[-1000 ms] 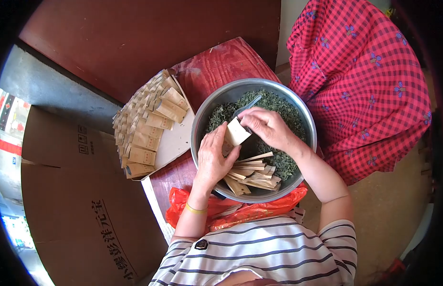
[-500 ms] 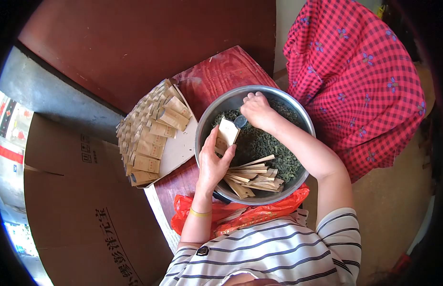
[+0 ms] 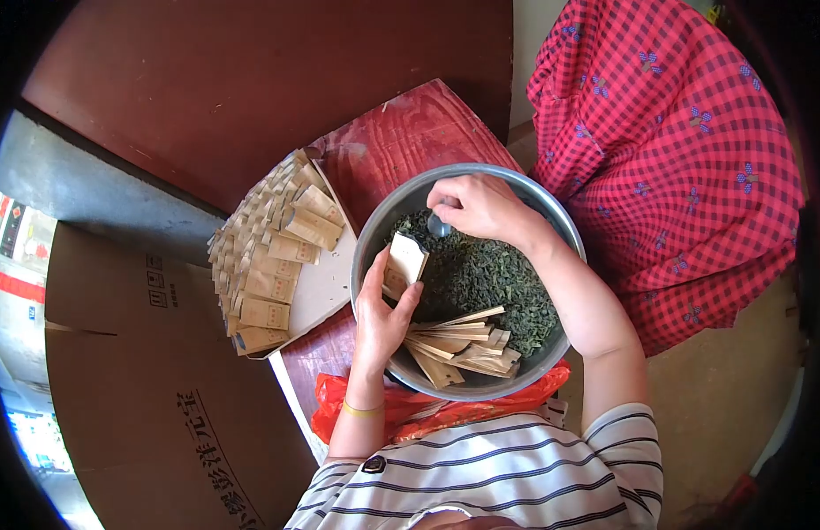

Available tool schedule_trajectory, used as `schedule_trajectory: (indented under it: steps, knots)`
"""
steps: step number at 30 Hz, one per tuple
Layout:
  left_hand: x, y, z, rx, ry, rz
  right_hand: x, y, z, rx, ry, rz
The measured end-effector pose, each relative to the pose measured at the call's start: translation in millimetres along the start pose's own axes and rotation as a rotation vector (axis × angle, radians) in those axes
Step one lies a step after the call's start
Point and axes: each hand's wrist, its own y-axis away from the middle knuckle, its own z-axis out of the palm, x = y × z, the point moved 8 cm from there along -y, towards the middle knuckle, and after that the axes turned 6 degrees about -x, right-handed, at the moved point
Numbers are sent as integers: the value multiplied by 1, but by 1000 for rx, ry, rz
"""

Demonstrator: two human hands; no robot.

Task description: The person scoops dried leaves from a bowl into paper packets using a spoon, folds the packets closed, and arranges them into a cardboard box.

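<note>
A metal bowl [image 3: 569, 327] holds dark green dried leaves [image 3: 507, 283]. Over its left part, my left hand [image 3: 381, 309] grips a small tan paper packet [image 3: 404, 263] between thumb and fingers. My right hand [image 3: 480, 208], closed around the handle of a clear scoop [image 3: 439, 226], is above the leaves near the bowl's back; the scoop's round end hangs just beyond the packet's upper right corner. Several flat tan packets [image 3: 467, 344] lie fanned in the bowl's front part, beside my left hand.
Left of the bowl, many tan packets [image 3: 268, 256] stand in rows on a white tray [image 3: 326, 287] on the red table [image 3: 410, 132]. A red plastic bag [image 3: 419, 415] lies before the bowl. A cardboard box [image 3: 136, 371] is at left, a red checked cloth [image 3: 666, 177] at right.
My right hand moved from beside the packet to the bowl's back and then slightly forward, with the scoop in it. The packet in my left hand shifted left and lower.
</note>
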Motion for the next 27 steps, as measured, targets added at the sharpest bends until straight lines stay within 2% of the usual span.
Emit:
schedule_trajectory:
  steps: [2, 4, 6, 8, 9, 12, 22, 27]
  knots:
    - [-3, 0, 0, 4, -27, 0, -1, 0, -2, 25, -108, 15]
    - [-5, -1, 0, 9, -50, 1, -9, 0, -9, 110, -348, -147]
    - [-4, 0, 0, 18, -77, 5, -14, 1, -13, 133, -294, -130]
    - [-3, 0, 0, 19, -57, 3, -23, 9, -31, 302, -22, -90]
    - [-3, 0, 0, 23, -34, -3, -23, 9, -33, 385, -98, -128]
    - [-2, 0, 0, 11, -57, -15, -29, 14, -37, 442, -121, -138]
    - [0, 1, 1, -2, -73, -36, -39, 15, -28, 396, -50, -181]
    - [-4, 1, 1, 16, -100, -30, -45, 19, -38, 484, -20, -233]
